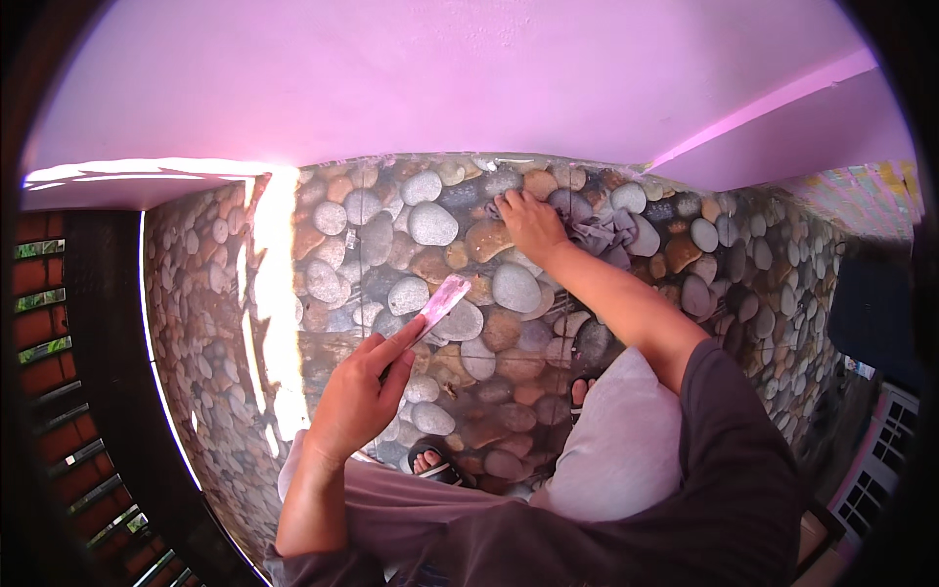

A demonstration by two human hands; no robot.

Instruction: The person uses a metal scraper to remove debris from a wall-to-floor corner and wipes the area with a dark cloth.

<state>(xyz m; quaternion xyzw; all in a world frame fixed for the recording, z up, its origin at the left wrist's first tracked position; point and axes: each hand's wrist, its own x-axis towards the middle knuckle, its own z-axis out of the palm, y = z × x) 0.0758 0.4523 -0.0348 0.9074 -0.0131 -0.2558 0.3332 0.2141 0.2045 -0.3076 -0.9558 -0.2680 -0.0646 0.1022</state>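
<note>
My left hand (367, 386) is closed round a flat strip (445, 303) smeared with pink. Its index finger lies along the strip, and the free end points up and away over the floor; its exact kind is unclear. Farther off, my right hand (533, 225) presses a crumpled grey cloth (602, 235) onto the pebble-patterned floor (518, 289), close to the foot of the pink wall (460, 78). Bent fingers grip the cloth, whose folds spill out to the right. Part of it is hidden under the palm.
Pink flecks run along the wall's lower edge. At right a wall section (782, 137) juts out, next to a patchy yellow-green surface (871, 196). Slatted openings (59, 323) line the left side. My sandalled feet (435, 463) are on the floor below my knees.
</note>
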